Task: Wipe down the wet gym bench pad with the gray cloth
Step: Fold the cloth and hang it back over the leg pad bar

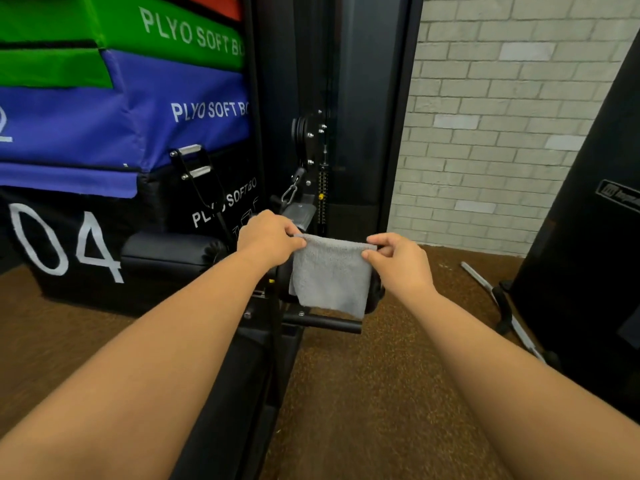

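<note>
A gray cloth (330,275) hangs folded in the air in front of me, held by its top edge. My left hand (268,235) pinches its upper left corner and my right hand (398,259) pinches its upper right corner. The cloth hangs over a black roller pad (375,294) of the gym machine. Another black pad (169,252) lies to the left of my left hand. The black bench (239,386) runs toward me under my left forearm, mostly hidden.
Stacked plyo soft boxes (121,109) in green, blue and black stand at the left. A black cable-machine column (346,116) rises behind the cloth, with a black footpeg (325,322) below it. A brick wall (502,133), brown floor (381,393) and black equipment (588,254) lie at the right.
</note>
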`<state>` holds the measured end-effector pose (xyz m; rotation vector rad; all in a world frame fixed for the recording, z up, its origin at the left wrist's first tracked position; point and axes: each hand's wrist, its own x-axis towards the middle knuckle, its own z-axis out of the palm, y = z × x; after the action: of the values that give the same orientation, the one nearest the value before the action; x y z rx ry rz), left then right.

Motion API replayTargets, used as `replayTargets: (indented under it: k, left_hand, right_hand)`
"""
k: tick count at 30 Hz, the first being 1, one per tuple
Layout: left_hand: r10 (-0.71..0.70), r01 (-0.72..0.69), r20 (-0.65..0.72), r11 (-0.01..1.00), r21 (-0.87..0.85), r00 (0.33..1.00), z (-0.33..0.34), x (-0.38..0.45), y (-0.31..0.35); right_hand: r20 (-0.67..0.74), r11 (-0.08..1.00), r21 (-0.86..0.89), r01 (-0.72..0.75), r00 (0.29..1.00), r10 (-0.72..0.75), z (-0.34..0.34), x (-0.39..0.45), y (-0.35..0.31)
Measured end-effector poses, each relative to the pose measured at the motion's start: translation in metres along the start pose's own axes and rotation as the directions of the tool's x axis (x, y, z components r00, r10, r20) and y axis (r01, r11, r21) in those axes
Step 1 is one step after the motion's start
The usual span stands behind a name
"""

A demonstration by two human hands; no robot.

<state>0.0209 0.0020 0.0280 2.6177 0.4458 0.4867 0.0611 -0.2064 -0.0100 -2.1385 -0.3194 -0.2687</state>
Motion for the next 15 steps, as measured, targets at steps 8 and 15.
replayTargets:
  k: [8,15]
  left_hand:
    - [0.099,-0.094,-0.219,0.995,0.034,0.971,0.042,0.020,0.000]
    - [0.406,-0.406,0.008,0.914,0.004,0.914,0.086,0.004,-0.006]
  right_hand:
    - [-0.109,0.967,-0.244,0.074,0.989,-0.103,0.020,0.025,0.003]
    - [0.220,0.759,-0.446,0.473,0.881,-0.420,0.052,0.007,0.001]
